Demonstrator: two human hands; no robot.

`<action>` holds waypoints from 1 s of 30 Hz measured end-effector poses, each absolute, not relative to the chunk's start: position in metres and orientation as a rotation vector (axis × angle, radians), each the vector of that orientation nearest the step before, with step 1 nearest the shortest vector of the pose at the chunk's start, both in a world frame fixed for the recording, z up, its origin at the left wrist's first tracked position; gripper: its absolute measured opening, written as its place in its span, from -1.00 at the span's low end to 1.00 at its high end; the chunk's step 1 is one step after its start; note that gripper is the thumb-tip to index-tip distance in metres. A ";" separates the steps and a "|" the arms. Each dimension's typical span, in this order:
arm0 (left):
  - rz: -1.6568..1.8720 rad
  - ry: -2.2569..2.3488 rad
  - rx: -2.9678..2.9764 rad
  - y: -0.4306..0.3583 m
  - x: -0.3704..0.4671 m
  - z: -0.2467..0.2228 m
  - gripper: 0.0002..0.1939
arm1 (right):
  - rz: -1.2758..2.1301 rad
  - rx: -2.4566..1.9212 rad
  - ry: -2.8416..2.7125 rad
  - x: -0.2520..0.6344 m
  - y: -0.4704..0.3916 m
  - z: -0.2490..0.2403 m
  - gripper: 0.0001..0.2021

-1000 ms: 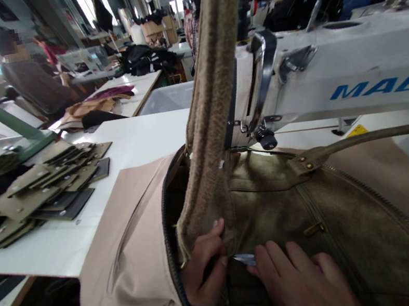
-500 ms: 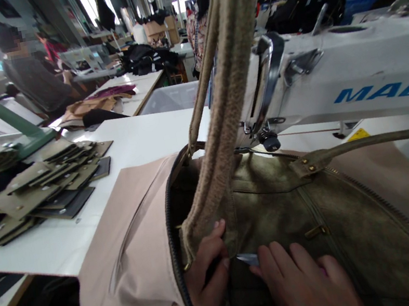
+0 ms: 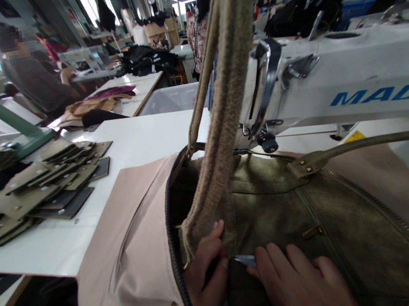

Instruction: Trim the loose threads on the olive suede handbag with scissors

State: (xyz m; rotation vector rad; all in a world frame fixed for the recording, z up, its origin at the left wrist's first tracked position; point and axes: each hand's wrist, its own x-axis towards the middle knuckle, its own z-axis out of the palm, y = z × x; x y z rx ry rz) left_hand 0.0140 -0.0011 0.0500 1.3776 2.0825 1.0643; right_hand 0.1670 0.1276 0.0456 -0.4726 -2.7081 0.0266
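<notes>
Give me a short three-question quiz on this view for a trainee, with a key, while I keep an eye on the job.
1. Open question: what juts from the fingers of the right grip?
2. True or false: the left grip is beside the foot of the raised handle of the olive bag.
3. Fill in the blank: the large lettering on the white sewing machine is ____ in colour.

Key
1. A pointed metal tool; only its tip shows, the rest is hidden by the fingers.
2. True.
3. Blue.
</notes>
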 end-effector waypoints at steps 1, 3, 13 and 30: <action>1.075 2.084 1.386 -0.001 0.014 0.049 -0.84 | 0.024 -0.477 -2.710 0.167 0.127 0.046 -0.84; 1.096 2.082 1.407 -0.001 0.014 0.047 -0.82 | 0.022 -0.494 -2.721 0.166 0.127 0.046 -0.87; 1.082 2.133 1.493 -0.001 0.019 0.039 -0.82 | -0.043 -0.512 -2.809 0.165 0.123 0.049 -0.91; 0.997 2.332 1.586 0.000 0.022 0.031 -0.91 | 0.064 -0.447 -2.777 0.169 0.136 0.043 -0.91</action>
